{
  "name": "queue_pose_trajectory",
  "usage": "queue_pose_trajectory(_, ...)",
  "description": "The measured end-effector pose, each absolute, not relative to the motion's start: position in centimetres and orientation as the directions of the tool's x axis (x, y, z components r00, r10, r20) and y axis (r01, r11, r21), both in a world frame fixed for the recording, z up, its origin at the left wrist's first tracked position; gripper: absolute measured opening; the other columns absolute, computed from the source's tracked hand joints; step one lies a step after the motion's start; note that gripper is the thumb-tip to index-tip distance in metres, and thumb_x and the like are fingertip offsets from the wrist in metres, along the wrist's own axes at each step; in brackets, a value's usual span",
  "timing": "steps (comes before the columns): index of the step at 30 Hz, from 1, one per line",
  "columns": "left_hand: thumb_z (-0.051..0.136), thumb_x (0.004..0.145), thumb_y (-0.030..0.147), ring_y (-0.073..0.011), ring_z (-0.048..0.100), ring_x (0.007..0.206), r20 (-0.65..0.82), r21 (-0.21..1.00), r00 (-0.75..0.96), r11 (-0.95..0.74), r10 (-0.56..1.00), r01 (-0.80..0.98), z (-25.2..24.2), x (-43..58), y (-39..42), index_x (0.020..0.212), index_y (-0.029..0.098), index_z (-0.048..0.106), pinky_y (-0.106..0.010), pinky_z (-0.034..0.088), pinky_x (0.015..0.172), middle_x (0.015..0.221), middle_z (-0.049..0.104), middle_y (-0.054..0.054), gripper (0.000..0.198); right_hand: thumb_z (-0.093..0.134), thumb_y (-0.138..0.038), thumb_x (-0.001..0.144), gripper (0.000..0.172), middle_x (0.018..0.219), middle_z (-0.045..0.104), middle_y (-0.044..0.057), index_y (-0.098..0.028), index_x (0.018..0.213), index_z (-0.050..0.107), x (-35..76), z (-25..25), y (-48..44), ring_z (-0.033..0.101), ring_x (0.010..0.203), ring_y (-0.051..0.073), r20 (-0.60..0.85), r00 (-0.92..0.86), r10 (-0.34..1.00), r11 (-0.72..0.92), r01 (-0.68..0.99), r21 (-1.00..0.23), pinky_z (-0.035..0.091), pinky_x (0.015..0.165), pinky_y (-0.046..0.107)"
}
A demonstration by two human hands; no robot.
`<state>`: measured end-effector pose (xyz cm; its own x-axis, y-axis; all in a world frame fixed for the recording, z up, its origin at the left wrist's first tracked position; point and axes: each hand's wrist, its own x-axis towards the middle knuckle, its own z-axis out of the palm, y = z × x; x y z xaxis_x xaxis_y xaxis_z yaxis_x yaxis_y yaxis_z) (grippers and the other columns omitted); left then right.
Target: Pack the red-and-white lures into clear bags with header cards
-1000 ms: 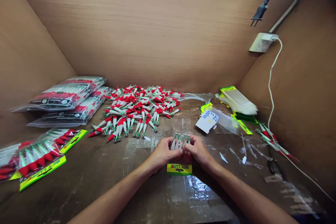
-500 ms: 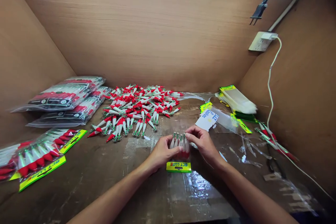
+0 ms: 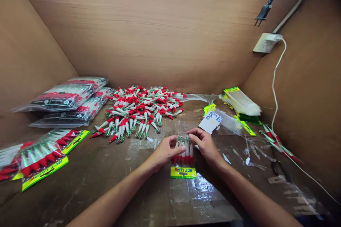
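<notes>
Left hand (image 3: 165, 150) and right hand (image 3: 206, 145) each pinch the open end of the clear pouch (image 3: 183, 158), which lies mid-tabletop (image 3: 106, 173) with a lure row inside. Filled packs (image 3: 42, 158) lie left; the loose lure pile (image 3: 141, 108) is unpacked

We read "BCT LURE", upside down, on the yellow header card (image 3: 183, 172) of the lure pack (image 3: 183, 150) held between our left hand (image 3: 165, 152) and right hand (image 3: 205, 145), and again on the yellow strip (image 3: 45, 173) of a filled bag far out from the left hand, while the blue handwriting on the white card (image 3: 211, 120) just beyond the right hand is unreadable.
</notes>
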<state>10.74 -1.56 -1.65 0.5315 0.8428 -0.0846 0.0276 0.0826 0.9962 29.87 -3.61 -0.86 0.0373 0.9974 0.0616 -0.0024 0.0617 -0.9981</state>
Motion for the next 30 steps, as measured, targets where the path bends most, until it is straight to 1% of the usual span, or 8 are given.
queue_pose_trajectory(3,0.077,0.074,0.030,-0.0191,0.065,0.074,-0.092,0.995,0.560,0.052,0.824,0.087,-1.7,10.8,-1.8,0.097,0.011,0.073,-0.026,0.048,0.067,0.091,0.074,-0.006,0.030,0.069,-0.034,0.082,0.021,0.085,0.066,0.002,-0.018,0.094,0.070,30.0,-0.7,-3.6,0.057,0.076,0.017,0.069,0.049,0.996,0.070,-0.016,-0.997,0.044,0.071,0.028)
queue_pose_trajectory(5,0.073,0.073,0.024,-0.0157,0.061,0.066,-0.093,0.991,0.547,0.027,0.832,0.128,-1.8,11.0,-1.9,0.091,0.011,0.073,-0.024,0.045,0.062,0.083,0.072,-0.003,0.022,0.069,-0.033,0.082,0.023,0.089,0.066,0.002,-0.018,0.100,0.069,30.0,-0.4,-3.7,0.058,0.081,0.018,0.081,0.016,0.997,0.082,-0.039,-0.996,0.045,0.074,0.028)
queue_pose_trajectory(8,0.066,0.071,0.018,-0.0110,0.051,0.055,-0.089,0.982,0.493,-0.006,0.865,0.187,-2.0,11.3,-2.1,0.079,0.012,0.068,-0.020,0.037,0.052,0.066,0.063,0.003,0.010,0.070,-0.029,0.081,0.032,0.092,0.064,0.002,-0.020,0.112,0.066,29.8,-0.1,-3.9,0.059,0.085,0.018,0.122,-0.073,0.990,0.118,-0.061,-0.991,0.046,0.076,0.029)
queue_pose_trajectory(11,0.063,0.068,0.016,-0.0095,0.045,0.052,-0.081,0.974,0.463,-0.028,0.883,0.223,-2.2,11.6,-2.3,0.072,0.013,0.063,-0.020,0.031,0.048,0.059,0.055,0.005,0.005,0.068,-0.023,0.080,0.038,0.093,0.063,0.001,-0.022,0.117,0.064,29.7,-0.3,-4.0,0.058,0.081,0.017,0.150,-0.122,0.981,0.146,-0.042,-0.988,0.045,0.073,0.028)
queue_pose_trajectory(17,0.064,0.070,0.018,-0.0100,0.046,0.057,-0.046,0.973,0.439,-0.059,0.898,0.223,-2.1,11.8,-2.3,0.079,0.013,0.065,-0.019,0.033,0.051,0.065,0.056,0.005,0.010,0.061,-0.011,0.071,0.044,0.088,0.061,0.000,-0.022,0.114,0.064,29.8,-0.9,-3.7,0.056,0.082,0.016,0.186,-0.033,0.982,0.185,-0.028,-0.982,0.045,0.075,0.028)
queue_pose_trajectory(24,0.075,0.075,0.030,-0.0133,0.052,0.062,-0.054,0.985,0.463,-0.028,0.885,0.168,-2.7,11.4,-2.2,0.086,0.012,0.070,-0.022,0.037,0.056,0.072,0.064,0.001,0.022,0.064,-0.017,0.071,0.041,0.086,0.062,-0.001,-0.020,0.112,0.065,29.9,-0.2,-3.8,0.057,0.080,0.016,0.103,-0.007,0.995,0.102,-0.053,-0.993,0.045,0.074,0.028)
queue_pose_trajectory(27,0.075,0.078,0.034,-0.0142,0.055,0.061,-0.074,0.993,0.469,0.023,0.880,0.113,-2.7,11.3,-2.1,0.091,0.011,0.071,-0.023,0.040,0.058,0.074,0.067,-0.001,0.028,0.069,-0.023,0.074,0.034,0.080,0.063,-0.001,-0.018,0.107,0.068,30.1,0.0,-3.8,0.057,0.073,0.015,0.093,0.020,0.995,0.093,-0.024,-0.995,0.044,0.069,0.027)
queue_pose_trajectory(30,0.079,0.076,0.039,-0.0180,0.063,0.071,-0.087,0.996,0.514,0.080,0.854,0.036,-2.2,11.1,-1.7,0.101,0.012,0.071,-0.025,0.046,0.066,0.086,0.073,-0.005,0.038,0.074,-0.026,0.074,0.032,0.070,0.061,-0.003,-0.016,0.104,0.070,30.4,0.0,-3.7,0.053,0.063,0.013,0.071,0.050,0.996,0.072,-0.010,-0.997,0.041,0.062,0.026)
